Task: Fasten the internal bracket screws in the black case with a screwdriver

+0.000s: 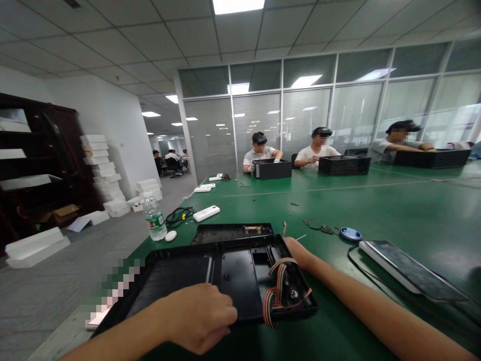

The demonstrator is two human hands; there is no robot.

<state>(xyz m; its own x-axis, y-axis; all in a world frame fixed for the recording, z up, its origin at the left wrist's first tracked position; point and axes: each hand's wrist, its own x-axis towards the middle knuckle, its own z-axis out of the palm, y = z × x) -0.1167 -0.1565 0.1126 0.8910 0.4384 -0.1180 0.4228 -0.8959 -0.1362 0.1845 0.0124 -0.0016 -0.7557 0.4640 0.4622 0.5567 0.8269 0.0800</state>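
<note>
A shallow black plastic casing (pixel 240 286) lies open in front of me, its inside facing up. Striped ribbon wires (pixel 278 291) loop over its right end. My left hand (pixel 203 316) is closed above the casing's near part, fingers curled; what they hold, if anything, is hidden. A pale streak shows just beyond it, shaft or reflection, I cannot tell which. My right hand (pixel 296 252) grips the casing's far right corner, its fingers mostly hidden behind the wall. Behind the casing lies a second black panel (pixel 233 231) with a small brass-coloured part.
A water bottle (pixel 154 218), a white oblong device (pixel 206 213) and black cable (pixel 179 216) lie at the left. On the right are a blue round lid (pixel 350 233) and a tablet-like device (pixel 409 268). Across the green table (pixel 413 210), several people work on black boxes (pixel 343 165).
</note>
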